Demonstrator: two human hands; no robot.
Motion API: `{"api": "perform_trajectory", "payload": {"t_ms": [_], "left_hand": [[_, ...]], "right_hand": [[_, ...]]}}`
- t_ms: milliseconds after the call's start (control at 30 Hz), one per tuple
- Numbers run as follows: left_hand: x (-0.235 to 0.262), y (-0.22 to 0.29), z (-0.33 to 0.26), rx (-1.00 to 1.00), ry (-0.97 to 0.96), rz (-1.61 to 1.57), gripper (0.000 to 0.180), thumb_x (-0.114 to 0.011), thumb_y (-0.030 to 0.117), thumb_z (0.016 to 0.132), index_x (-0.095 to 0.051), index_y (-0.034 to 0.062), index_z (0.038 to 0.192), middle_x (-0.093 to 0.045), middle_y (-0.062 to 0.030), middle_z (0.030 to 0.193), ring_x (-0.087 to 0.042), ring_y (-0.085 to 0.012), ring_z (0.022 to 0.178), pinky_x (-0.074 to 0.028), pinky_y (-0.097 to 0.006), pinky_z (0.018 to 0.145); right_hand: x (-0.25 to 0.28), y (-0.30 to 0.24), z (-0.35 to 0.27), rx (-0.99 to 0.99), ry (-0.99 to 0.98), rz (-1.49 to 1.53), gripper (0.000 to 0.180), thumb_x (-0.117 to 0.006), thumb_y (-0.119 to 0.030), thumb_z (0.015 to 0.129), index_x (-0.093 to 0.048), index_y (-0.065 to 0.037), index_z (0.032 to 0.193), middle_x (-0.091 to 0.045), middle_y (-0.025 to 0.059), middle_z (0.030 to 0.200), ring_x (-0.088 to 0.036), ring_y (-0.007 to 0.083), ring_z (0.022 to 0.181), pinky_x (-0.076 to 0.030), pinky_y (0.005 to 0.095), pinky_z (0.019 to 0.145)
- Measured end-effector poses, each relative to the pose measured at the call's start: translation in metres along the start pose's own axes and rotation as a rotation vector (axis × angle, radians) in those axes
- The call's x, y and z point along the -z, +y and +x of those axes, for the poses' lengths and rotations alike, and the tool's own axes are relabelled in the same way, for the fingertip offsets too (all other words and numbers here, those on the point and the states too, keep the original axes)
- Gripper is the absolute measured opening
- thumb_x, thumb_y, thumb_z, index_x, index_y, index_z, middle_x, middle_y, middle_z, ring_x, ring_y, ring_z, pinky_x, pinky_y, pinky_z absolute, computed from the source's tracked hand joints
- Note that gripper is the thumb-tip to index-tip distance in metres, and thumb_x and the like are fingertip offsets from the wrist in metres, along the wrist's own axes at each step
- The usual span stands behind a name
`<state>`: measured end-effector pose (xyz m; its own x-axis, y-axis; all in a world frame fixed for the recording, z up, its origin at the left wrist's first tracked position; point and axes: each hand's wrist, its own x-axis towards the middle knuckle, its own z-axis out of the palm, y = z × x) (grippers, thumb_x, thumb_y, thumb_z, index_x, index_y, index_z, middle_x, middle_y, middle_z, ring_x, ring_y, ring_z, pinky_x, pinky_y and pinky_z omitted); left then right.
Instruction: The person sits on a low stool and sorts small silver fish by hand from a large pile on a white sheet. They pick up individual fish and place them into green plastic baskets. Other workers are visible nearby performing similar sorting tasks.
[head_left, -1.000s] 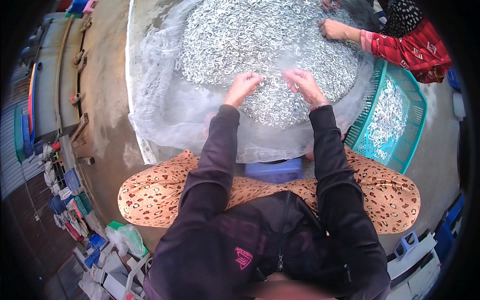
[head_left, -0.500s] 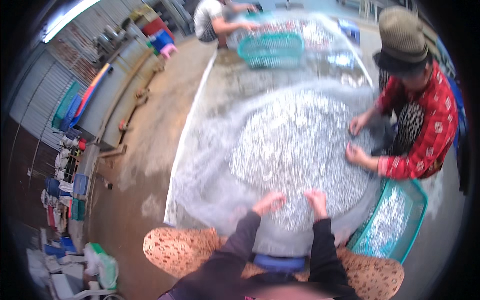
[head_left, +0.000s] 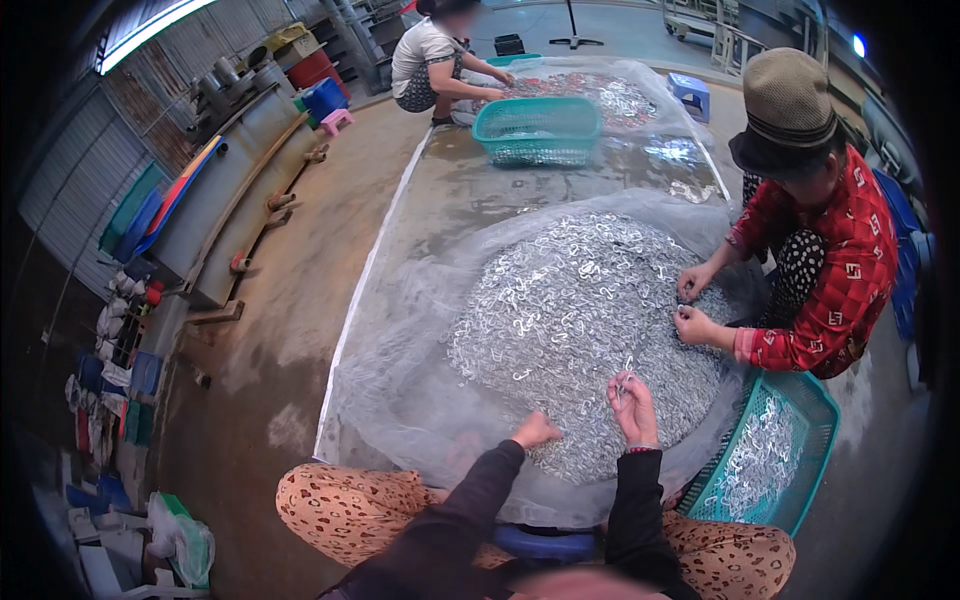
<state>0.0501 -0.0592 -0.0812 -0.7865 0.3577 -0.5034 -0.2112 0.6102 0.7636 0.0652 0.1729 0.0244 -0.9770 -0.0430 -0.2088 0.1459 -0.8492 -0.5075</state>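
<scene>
A broad heap of small silvery S-shaped metal hooks (head_left: pixel 580 330) lies on a translucent mesh sheet (head_left: pixel 400 390) in front of me. At the heap's near left edge is my left hand (head_left: pixel 537 429), fingers closed and tips down against the hooks; what they pinch, if anything, is hidden. My right hand (head_left: pixel 634 412) is turned palm toward me over the near part of the heap. Its thumb and fingers pinch a small metal hook (head_left: pixel 627 372). By my right knee stands a green plastic basket (head_left: pixel 822 430) partly filled with loose hooks.
A person in red (head_left: pixel 830 250) works at the heap's right side, both hands on the hooks. Farther off, another person (head_left: pixel 425 65) crouches by a second pile (head_left: pixel 625 100) and a green basket (head_left: pixel 535 118). A blue stool (head_left: pixel 690 92) stands at the back right; metal troughs (head_left: pixel 235 200) line the left.
My right hand has lifted and turned, with a hook now visible at its fingertips. My left hand's fingers have closed at the heap's edge. The whole view has shifted slightly.
</scene>
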Motion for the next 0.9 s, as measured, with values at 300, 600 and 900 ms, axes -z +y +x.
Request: {"api": "perform_trajectory", "payload": {"t_ms": [300,600,900], "left_hand": [[0.054,0.026,0.011,-0.018,0.026,0.503,0.041,-0.076,0.035,0.065,-0.068,0.0027,0.089,-0.067,-0.0143,0.075,-0.064,-0.0283,0.075,-0.049,-0.038,0.069],[0.053,0.135,-0.02,-0.388,0.059,0.598,0.019,-0.062,0.013,0.076,-0.063,0.0011,0.091,-0.063,-0.018,0.092,-0.057,-0.0346,0.095,-0.045,-0.041,0.082],[0.002,0.203,-0.041,-0.808,0.13,0.432,0.017,-0.058,0.004,0.078,-0.063,0.003,0.094,-0.06,-0.0163,0.09,-0.06,-0.032,0.083,-0.048,-0.039,0.072]], "right_hand": [[0.019,0.005,0.006,-0.023,0.101,0.121,0.058,-0.042,0.005,0.068,-0.041,0.0,0.126,-0.054,0.0157,0.104,-0.057,0.025,0.087,-0.05,0.0345,0.079],[0.026,0.036,0.004,-0.183,0.191,0.251,0.062,-0.041,-0.001,0.064,-0.042,-0.001,0.127,-0.053,0.017,0.111,-0.055,0.0328,0.097,-0.046,0.0497,0.089],[0.016,0.041,-0.001,-0.009,0.223,0.473,0.045,-0.039,-0.01,0.081,-0.044,0.003,0.124,-0.054,0.0205,0.117,-0.053,0.035,0.104,-0.044,0.0469,0.093]]}}
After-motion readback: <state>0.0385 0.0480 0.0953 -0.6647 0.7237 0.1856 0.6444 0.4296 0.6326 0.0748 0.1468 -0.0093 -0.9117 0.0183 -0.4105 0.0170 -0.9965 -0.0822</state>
